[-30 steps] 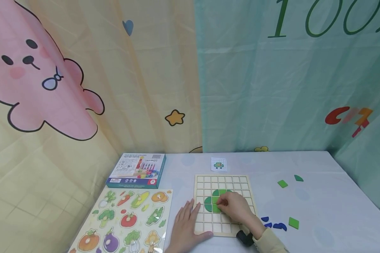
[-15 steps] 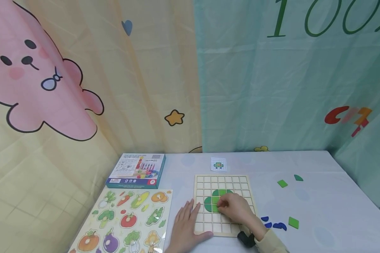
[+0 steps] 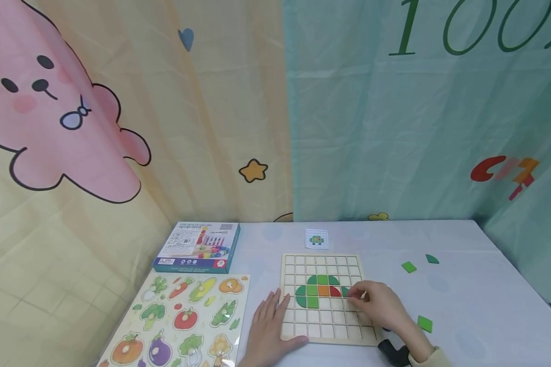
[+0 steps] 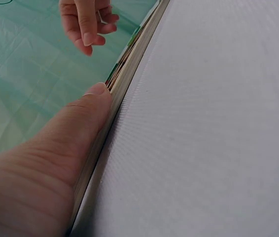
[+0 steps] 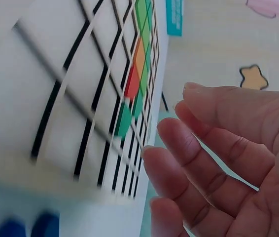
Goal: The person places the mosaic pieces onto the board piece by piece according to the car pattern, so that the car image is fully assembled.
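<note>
A wooden grid board [image 3: 303,329] lies on the table, with dark green, light green, orange and red flat pieces in its middle cells. My left hand [image 3: 269,326] lies with straight fingers along its left side, thumb on the front edge; in the left wrist view that thumb [image 4: 80,113] touches the board's edge. My right hand [image 3: 380,305] hovers at the board's right side, fingertips beside a dark green rounded piece [image 3: 345,291]. In the right wrist view, the fingers [image 5: 166,170] are loosely bent, apart from the thumb, holding nothing; the orange square [image 5: 139,57] and red rounded piece [image 5: 132,83] show.
A small pattern card [image 3: 317,238] lies behind the board. Loose green pieces, including a green square [image 3: 425,323], lie to the right; blue pieces [image 5: 46,224] sit near the board's side. A vegetable picture board [image 3: 165,318] and a box [image 3: 197,247] stand left.
My right hand has moved right, from the board's middle to its right edge. The orange and red pieces and the dark green one beside them now show. The left hand has stayed put.
</note>
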`<action>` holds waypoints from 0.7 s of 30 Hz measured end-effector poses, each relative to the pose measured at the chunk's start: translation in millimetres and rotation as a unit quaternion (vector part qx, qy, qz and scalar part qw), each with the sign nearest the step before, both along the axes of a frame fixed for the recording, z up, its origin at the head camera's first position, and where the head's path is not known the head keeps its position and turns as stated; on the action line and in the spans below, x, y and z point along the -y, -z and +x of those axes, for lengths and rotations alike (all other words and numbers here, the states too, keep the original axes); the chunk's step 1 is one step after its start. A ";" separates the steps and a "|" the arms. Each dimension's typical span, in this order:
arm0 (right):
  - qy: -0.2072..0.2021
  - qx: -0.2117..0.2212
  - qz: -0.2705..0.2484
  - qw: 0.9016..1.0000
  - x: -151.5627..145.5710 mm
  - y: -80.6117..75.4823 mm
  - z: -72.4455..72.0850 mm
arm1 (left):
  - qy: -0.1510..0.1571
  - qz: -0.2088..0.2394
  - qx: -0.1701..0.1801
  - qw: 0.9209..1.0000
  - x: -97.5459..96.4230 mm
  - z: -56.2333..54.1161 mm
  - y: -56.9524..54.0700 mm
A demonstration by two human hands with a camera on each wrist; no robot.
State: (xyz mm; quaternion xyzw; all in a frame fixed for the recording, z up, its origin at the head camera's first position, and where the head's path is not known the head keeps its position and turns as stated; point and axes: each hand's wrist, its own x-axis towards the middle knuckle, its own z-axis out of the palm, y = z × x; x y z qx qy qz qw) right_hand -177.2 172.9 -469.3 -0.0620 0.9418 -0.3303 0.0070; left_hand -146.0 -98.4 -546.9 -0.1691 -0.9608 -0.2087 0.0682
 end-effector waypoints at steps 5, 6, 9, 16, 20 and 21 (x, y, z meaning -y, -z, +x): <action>0.029 0.014 0.011 0.999 -28.7 -0.6 4.5 | -0.002 0.003 0.016 1.000 0.3 -0.9 0.6; 0.034 0.016 0.018 0.999 -34.1 -0.2 5.4 | -0.003 0.004 0.022 1.000 0.2 -1.1 0.5; 0.046 0.026 0.031 0.998 -50.4 1.1 8.2 | -0.006 0.002 0.028 1.000 0.6 -1.3 0.8; 0.079 0.066 0.047 0.994 -88.7 4.6 14.7 | -0.003 -0.001 0.000 1.000 1.7 -2.0 4.1; 0.079 0.092 0.053 0.991 -106.2 12.3 17.9 | 0.001 0.006 -0.006 1.000 1.0 -1.2 3.5; 0.076 0.099 0.053 0.991 -109.9 15.1 18.8 | 0.003 0.007 -0.006 1.000 0.8 -0.9 3.1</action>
